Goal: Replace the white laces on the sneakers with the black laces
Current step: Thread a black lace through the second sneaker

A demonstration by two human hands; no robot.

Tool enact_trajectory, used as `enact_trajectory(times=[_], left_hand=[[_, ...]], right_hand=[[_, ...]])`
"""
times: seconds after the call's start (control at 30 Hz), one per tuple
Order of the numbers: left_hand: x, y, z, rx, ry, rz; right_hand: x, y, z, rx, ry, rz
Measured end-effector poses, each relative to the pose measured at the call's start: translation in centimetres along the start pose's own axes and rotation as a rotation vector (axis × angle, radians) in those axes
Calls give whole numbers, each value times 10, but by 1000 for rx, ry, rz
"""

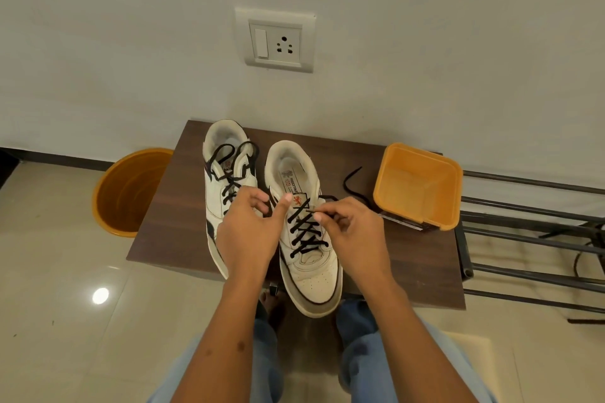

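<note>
Two white sneakers sit side by side on a dark wood table (170, 206), toes toward me. The left sneaker (226, 180) is fully laced in black, loose ends looped near its opening. The right sneaker (307, 239) is laced in black partway up, toe overhanging the table's near edge.

My right hand (353, 229) pinches the tip of the black lace (307, 232) between thumb and fingers, right beside the upper eyelets on the right side of the right sneaker. The other end of this lace trails on the table toward the yellow bin (419, 186), which stands at the table's right end.

My left hand (248, 226) is curled over the gap between the two sneakers, thumb pressing on the tongue of the right sneaker, fingers bent in; can't tell if they grip a lace strand underneath.

An orange tub (131, 193) is on the floor left of the table. A metal rack (537, 239) is on the right. A wall socket (275, 39) is above.
</note>
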State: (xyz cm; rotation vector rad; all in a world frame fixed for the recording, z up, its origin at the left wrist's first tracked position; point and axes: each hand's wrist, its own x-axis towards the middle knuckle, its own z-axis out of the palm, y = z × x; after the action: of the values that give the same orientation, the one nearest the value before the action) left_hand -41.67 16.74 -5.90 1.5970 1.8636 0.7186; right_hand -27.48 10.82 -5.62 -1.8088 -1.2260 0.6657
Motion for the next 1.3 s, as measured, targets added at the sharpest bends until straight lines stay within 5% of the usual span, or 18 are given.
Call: enact_trajectory(times=[0.4,0.57,1.3], left_hand=[[8,-12,3,-108,-147,-129],[8,-9,2,-145,-157,-140],[8,-11,-3,-144,-193,-6]], right_hand=[[6,-3,32,-459,207,-230],[15,-2,43,-538,164,-270],[35,4,56,-343,159,-158]])
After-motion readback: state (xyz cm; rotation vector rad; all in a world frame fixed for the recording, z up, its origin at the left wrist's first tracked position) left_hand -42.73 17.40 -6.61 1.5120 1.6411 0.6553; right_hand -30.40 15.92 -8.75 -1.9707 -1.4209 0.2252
